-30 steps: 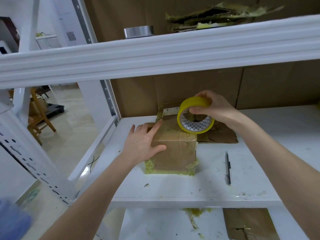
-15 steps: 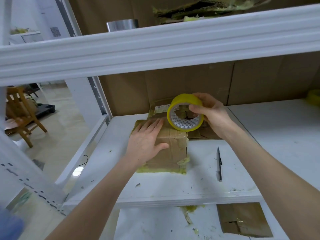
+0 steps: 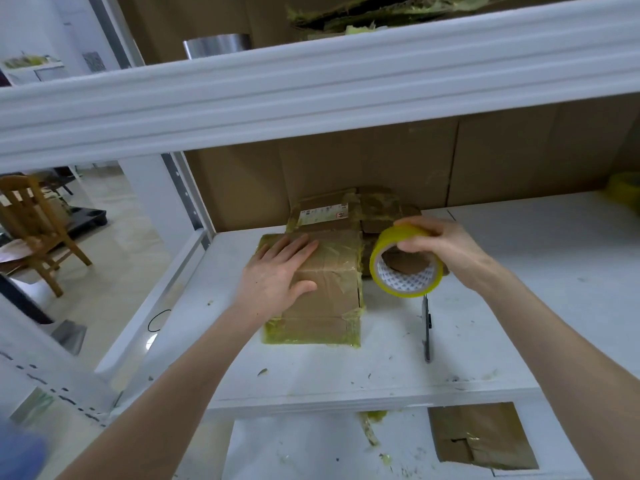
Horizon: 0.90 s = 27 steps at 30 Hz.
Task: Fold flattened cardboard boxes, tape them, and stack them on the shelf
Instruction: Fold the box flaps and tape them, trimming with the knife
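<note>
Nearest to me, on the lower shelf (image 3: 311, 445), a flat piece of cardboard (image 3: 481, 439) lies with yellowish tape scraps around it. It looks like stock not yet folded.

Above that is the working shelf board (image 3: 346, 375), white and flecked with bits of tape. A slim dark tool (image 3: 427, 327), perhaps a cutter or a pen, lies on it to the right of the box, touching nothing.

The box (image 3: 325, 292) stands folded on that board, and its seams and bottom edge already carry yellowish tape. I'd say this is the taping step and it is well along. The next move seems to call for bringing the roll's free end onto a seam and drawing a strip across while the box is held down. I can't make out a loose end or any strip running to the box.

The left hand (image 3: 277, 271) lies flat on the box's top. Its fingers (image 3: 294, 245) are straight and slightly spread, and the thumb presses the front face just under the top edge. It is steadying the box, not gripping it.

A little farther back, the right hand (image 3: 443, 242) clasps the yellow tape roll (image 3: 406, 271) from above, fingers curled over the rim. The roll hangs just beside the box's upper right edge with its core facing me.

Behind the box, flattened boxes (image 3: 329, 213), one bearing a shipping label, lie against the brown cardboard backing (image 3: 381, 161). On the upper shelf (image 3: 311, 84) sit a silver roll (image 3: 218, 45) and ragged cardboard.
</note>
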Each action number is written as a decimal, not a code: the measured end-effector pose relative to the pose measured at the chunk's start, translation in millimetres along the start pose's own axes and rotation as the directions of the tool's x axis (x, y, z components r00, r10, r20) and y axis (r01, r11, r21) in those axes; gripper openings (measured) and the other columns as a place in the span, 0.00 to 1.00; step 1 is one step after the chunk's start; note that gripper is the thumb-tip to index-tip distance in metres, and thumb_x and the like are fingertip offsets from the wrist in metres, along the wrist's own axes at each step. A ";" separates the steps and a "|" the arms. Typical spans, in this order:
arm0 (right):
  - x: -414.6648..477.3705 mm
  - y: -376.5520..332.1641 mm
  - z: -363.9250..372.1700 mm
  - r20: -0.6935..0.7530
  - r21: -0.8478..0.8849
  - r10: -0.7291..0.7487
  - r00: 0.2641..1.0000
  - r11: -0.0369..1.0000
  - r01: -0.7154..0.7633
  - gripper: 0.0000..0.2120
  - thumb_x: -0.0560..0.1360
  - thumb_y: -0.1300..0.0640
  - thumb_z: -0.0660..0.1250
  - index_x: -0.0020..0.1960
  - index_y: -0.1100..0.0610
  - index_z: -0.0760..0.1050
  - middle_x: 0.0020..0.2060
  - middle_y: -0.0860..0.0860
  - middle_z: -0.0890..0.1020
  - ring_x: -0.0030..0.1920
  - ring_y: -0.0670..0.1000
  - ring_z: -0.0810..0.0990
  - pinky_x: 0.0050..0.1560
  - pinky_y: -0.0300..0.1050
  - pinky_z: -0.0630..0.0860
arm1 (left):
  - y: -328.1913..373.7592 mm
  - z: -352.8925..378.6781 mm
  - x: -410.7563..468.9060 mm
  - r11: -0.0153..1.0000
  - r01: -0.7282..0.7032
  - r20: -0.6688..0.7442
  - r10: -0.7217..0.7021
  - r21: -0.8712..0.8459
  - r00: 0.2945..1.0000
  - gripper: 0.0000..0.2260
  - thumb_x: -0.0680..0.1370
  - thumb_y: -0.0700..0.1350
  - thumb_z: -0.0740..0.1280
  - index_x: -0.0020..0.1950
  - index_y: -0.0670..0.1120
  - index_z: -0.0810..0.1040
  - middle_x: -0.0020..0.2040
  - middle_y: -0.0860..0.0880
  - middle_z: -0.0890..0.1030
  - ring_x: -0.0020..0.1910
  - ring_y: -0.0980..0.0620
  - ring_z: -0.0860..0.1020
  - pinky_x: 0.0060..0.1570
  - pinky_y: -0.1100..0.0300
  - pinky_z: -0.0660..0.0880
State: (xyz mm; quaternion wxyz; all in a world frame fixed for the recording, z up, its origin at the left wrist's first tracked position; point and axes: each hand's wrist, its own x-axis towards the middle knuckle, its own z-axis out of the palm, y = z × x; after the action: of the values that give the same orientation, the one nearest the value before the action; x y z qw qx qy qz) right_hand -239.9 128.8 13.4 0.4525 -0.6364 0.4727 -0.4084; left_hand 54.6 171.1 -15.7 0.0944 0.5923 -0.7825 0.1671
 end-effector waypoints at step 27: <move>18.9 -12.2 13.2 -0.040 -0.255 0.000 0.999 0.967 -0.011 0.09 0.75 0.47 0.69 0.53 0.47 0.78 0.44 0.42 0.80 0.45 0.40 0.77 0.41 0.33 0.71 | 75.6 10.5 49.1 0.996 0.032 -0.064 -0.038 -0.085 0.997 0.36 0.73 0.64 0.63 0.75 0.47 0.62 0.74 0.44 0.65 0.73 0.41 0.63 0.69 0.38 0.61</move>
State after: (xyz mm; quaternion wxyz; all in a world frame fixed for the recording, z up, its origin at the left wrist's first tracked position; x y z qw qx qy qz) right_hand -220.4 114.7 23.6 0.3586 -0.6797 0.5319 -0.3555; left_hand -31.1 141.6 -19.7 0.1476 0.5957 -0.7748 0.1518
